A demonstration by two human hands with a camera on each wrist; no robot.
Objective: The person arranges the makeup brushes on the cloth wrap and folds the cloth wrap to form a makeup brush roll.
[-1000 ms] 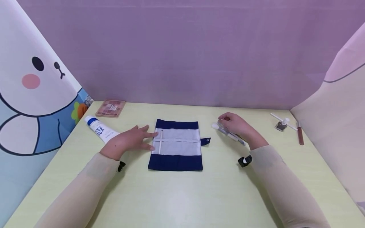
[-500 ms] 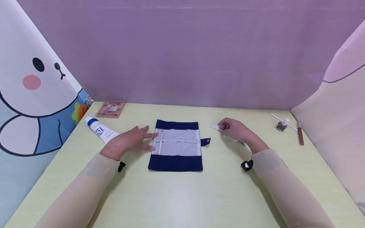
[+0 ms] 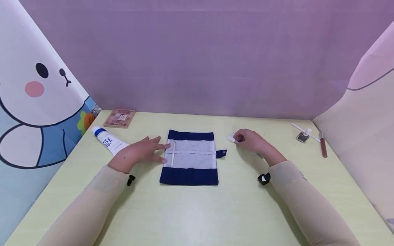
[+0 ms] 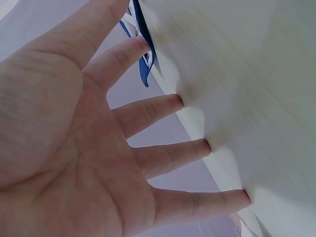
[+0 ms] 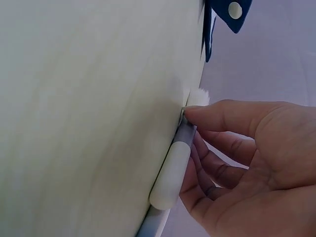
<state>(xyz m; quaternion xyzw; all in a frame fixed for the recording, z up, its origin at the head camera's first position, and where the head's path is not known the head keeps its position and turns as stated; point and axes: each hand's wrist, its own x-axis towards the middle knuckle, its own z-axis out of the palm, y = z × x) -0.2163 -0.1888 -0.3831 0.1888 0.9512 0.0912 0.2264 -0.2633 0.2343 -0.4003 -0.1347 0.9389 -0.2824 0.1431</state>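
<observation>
A navy and pale grey fabric brush roll (image 3: 189, 176) lies spread flat in the head view, a thin white stick (image 3: 173, 155) tucked under its left strap. My left hand (image 3: 140, 151) rests at the roll's left edge; in the left wrist view its fingers (image 4: 168, 159) are spread, fingertips down on the tabletop. To the right of the roll, my right hand (image 3: 250, 140) pinches a makeup brush by its silver collar. The right wrist view shows the brush's white bristles (image 5: 199, 97) and stubby white handle (image 5: 170, 177), with a bluish-white item (image 5: 154, 222) behind it.
A white tube with a blue band (image 3: 107, 138) lies beside my left wrist, a pink palette (image 3: 120, 118) behind it. At far right are a small dark bottle (image 3: 302, 137), a white stick (image 3: 297, 127) and a reddish-brown tube (image 3: 323, 147). A snap tab (image 3: 221, 153) juts from the roll.
My right hand has come down slightly over the brush, its fingers now closed on the collar and covering most of it. The left hand and the roll have stayed in place.
</observation>
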